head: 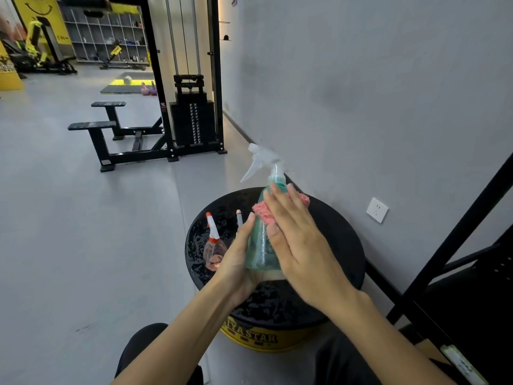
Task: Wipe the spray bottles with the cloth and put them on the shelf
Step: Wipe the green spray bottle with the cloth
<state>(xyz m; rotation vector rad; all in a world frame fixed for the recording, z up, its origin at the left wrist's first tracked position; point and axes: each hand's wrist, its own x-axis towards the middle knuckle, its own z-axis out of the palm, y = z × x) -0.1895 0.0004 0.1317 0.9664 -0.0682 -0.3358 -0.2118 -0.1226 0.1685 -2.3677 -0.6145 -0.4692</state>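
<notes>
Grips the green spray bottle (259, 247) low on its body with the left hand (236, 262), thumb running up the near-left side, palm cupped under the base. Presses a pink cloth (262, 212) against the bottle's shoulder with the right hand (302, 240), fingers straight and close together, tips reaching toward the neck. Cloth edges poking out on both sides of those fingers. Holds the bottle nearly upright, tipped slightly away, white trigger head (262, 159) on top, nozzle pointing left.

Works over a black round stool top (341, 245), glossy and speckled, with a yellow lettered band (261, 340) round its side. On that top, just left of the left hand: a small clear spray bottle (214, 247) with an orange-and-white sprayer, upright, a little pinkish liquid at the bottom. Behind the left thumb, a slim pale-capped thing (239, 218), mostly hidden, too little showing to name.

To the right, a black metal rack (455, 237) by the grey wall (361, 79); a white wall socket (377, 210) between stool and rack. Further off on the grey floor (69, 218): a black cable machine (194, 120) with its weight stack, a black bench (93, 125) beside it, pink kettlebells (149, 89) behind, and an open cubby unit (105, 34) at the far back.
</notes>
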